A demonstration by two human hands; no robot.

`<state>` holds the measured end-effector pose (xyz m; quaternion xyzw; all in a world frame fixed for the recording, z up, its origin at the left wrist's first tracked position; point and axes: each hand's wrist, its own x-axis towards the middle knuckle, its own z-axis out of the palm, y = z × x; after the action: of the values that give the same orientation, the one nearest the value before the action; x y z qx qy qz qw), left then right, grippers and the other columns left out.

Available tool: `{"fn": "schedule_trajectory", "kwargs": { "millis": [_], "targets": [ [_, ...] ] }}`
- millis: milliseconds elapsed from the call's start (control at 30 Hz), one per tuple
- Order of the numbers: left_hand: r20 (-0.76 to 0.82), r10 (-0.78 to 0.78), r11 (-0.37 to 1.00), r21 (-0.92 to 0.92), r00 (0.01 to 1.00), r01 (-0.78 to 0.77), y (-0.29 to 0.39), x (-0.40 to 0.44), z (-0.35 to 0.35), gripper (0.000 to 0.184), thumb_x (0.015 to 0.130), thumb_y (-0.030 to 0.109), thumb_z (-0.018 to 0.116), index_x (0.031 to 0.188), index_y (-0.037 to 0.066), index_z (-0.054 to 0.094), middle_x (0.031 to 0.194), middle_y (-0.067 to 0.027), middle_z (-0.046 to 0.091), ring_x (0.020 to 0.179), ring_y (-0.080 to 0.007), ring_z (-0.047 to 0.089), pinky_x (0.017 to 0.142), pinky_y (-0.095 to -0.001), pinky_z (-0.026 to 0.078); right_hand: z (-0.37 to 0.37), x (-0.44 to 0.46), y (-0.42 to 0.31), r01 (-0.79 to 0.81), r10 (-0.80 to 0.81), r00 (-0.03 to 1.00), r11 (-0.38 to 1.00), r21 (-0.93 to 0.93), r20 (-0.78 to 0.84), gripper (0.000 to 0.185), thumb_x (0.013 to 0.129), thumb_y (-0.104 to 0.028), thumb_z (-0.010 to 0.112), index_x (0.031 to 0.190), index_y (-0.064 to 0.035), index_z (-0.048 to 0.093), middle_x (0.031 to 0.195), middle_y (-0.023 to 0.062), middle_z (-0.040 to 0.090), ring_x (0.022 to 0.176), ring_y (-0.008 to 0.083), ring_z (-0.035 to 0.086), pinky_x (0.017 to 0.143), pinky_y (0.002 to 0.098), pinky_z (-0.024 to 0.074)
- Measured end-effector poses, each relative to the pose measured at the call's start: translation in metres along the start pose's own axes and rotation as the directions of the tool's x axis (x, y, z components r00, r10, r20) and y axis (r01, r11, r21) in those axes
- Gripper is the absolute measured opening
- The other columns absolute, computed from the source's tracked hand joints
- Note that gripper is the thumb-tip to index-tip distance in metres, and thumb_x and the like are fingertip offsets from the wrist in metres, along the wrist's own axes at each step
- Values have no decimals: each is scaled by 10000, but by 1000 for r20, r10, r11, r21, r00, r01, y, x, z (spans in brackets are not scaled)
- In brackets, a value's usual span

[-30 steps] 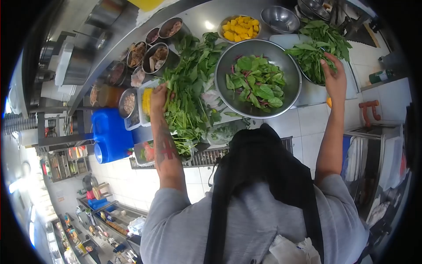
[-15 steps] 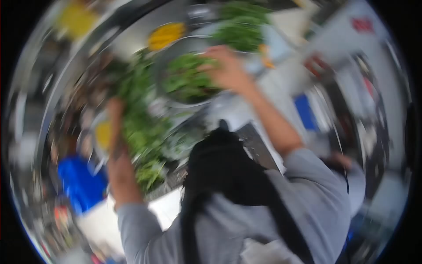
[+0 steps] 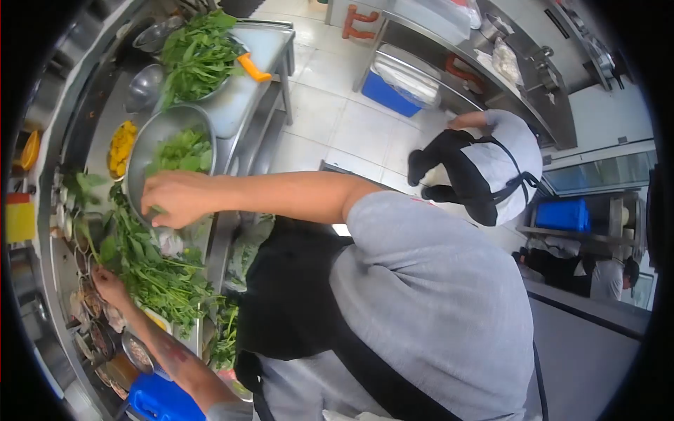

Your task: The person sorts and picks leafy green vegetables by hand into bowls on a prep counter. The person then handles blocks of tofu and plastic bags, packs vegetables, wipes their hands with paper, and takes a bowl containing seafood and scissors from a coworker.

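Observation:
A large metal bowl (image 3: pixel 132 179) holds loose green leaves (image 3: pixel 184 151). My right hand (image 3: pixel 175 199) is over the bowl's near rim, fingers curled together around a bit of green leaf. Lower left, my left hand (image 3: pixel 112 288) is closed on a leafy green stem (image 3: pixel 87 231) that rises from the fingers beside the pile of greens. That long pile of leafy stems (image 3: pixel 151 270) lies between my left forearm and the counter edge. A small bowl of yellow pieces (image 3: pixel 122 149) stands beside the large bowl.
More leafy greens (image 3: pixel 196 59) and an orange-handled knife (image 3: pixel 253 67) lie on a white cutting board (image 3: pixel 249 105). Small metal bowls (image 3: pixel 144 88) stand at the back. A blue container (image 3: pixel 158 400) is by my left forearm. A co-worker (image 3: pixel 484 165) bends near shelving on the right.
My view has swung round and is sharper, with more floor and a bending co-worker showing. My right hand has gone from above the leaves in the bowl to its near rim.

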<state>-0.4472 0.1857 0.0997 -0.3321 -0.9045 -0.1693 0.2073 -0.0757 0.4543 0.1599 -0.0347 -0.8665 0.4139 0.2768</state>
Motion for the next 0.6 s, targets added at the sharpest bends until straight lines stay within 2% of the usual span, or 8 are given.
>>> {"fn": "schedule_trajectory", "kwargs": {
  "millis": [100,200,233,267,333,467,533,600],
  "targets": [
    [-212,143,957,-220,967,-190,23,-15,-27,300,986,242,582,1175,19,651,1045,-167,724,931,-302,697,807,-400,538,0,25,-13,104,-104,995,994,-16,-2,306,816,-256,722,1065,-80,698,1108,140,639,1084,352,600,923,438,491],
    [-197,6,969,-239,980,-54,58,-48,-67,245,987,186,576,1078,-16,680,1042,-174,721,924,-310,692,824,-396,536,-5,58,-6,115,-124,986,990,-82,-107,279,827,-171,682,1093,-92,710,1051,147,682,1040,342,629,904,446,510],
    [-100,-115,890,-452,988,58,81,-54,-85,231,990,185,583,1071,-10,677,1013,-177,721,936,-292,696,813,-369,532,-9,74,-5,8,-15,998,993,-119,-58,279,838,-135,655,1108,-90,710,1012,131,713,973,327,668,859,424,533],
    [-213,-73,946,-323,974,1,90,-60,-93,230,997,206,589,1061,1,674,924,-158,711,851,-238,676,742,-344,513,-8,89,2,1,-3,996,1000,-27,-87,280,849,-115,629,1116,-108,715,996,113,738,929,303,696,818,407,546],
    [-98,-241,872,-458,966,171,115,-70,-119,235,1004,230,593,1055,15,672,777,-98,648,717,-155,586,644,-310,455,-22,115,-16,0,-3,999,996,-95,-34,271,868,-124,613,1116,-134,723,992,101,745,936,294,700,825,406,545],
    [-111,-296,831,-519,949,199,119,-78,-122,256,1013,258,592,1046,18,672,681,-17,548,630,-90,448,571,-271,366,2,173,-20,239,-227,971,946,-219,79,244,893,-133,598,1100,-138,729,959,96,744,921,315,694,834,420,543],
    [-16,-340,716,-652,940,248,122,-79,-125,261,1021,262,587,1047,16,670,662,40,505,618,-42,391,547,-231,305,26,196,-21,388,-336,918,870,-305,210,215,916,-162,597,1077,-121,733,961,101,741,917,333,687,833,434,538],
    [35,-362,634,-724,931,274,129,-80,-130,260,1027,255,584,1054,9,666,683,69,512,617,-24,371,542,-214,272,43,212,-19,378,-297,911,880,-288,288,222,905,-182,599,1072,-140,739,977,99,738,928,331,686,843,438,536]
  ]
}}
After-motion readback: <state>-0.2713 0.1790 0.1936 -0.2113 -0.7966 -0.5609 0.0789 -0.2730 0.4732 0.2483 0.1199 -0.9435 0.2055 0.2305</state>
